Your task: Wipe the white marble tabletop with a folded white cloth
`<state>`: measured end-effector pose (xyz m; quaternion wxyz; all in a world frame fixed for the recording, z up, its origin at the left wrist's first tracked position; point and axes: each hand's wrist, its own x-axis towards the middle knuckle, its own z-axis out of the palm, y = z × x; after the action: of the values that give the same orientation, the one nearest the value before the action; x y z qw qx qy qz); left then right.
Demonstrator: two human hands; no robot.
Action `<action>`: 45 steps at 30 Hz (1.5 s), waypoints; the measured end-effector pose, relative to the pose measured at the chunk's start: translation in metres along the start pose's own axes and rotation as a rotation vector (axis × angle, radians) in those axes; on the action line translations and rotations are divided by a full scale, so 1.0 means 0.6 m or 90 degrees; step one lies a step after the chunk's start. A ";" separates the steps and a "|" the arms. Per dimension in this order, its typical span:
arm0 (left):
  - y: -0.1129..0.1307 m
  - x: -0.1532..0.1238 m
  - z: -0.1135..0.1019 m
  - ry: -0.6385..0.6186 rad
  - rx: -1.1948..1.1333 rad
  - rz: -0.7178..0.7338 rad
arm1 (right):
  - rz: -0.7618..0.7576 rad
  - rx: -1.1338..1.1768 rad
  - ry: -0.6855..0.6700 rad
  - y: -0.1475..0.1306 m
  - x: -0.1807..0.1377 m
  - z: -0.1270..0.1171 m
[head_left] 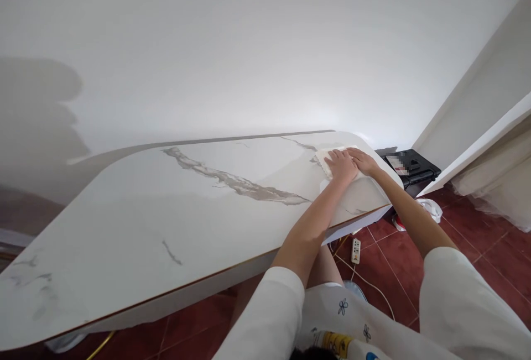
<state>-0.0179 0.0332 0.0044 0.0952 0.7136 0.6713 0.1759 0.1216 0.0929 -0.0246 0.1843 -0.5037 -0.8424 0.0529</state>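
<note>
A person in white sleeves leans over a marble-patterned worktop, left hand and right hand side by side on a pale cloth near the worktop's right end. The grip is loose: left fingers spread and flat on the cloth, right hand laid close against them; whether any fingertip pinches the fabric cannot be told. The step in hand appears to be pressing the cloth across the surface; any further stroke would call for even pressure and flat palms. A white wall bounds the far side, and a black case sits just beyond the rounded right end, limiting reach that way. Below, on red floor tiles, lie a power strip and a trailing cable, a possible snag underfoot.
</note>
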 end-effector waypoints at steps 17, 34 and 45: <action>-0.075 0.153 0.003 0.053 -0.013 -0.016 | 0.026 0.017 -0.023 0.005 0.166 0.030; -0.081 0.251 0.003 0.069 0.009 -0.044 | 0.000 0.037 -0.016 0.072 0.271 0.052; -0.031 0.252 0.028 0.075 0.017 -0.016 | 0.013 0.024 -0.004 0.127 0.242 0.036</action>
<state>-0.0231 0.1861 0.0005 0.0483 0.6949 0.6868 0.2074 0.1152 0.2582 -0.0285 0.1905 -0.5083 -0.8367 0.0725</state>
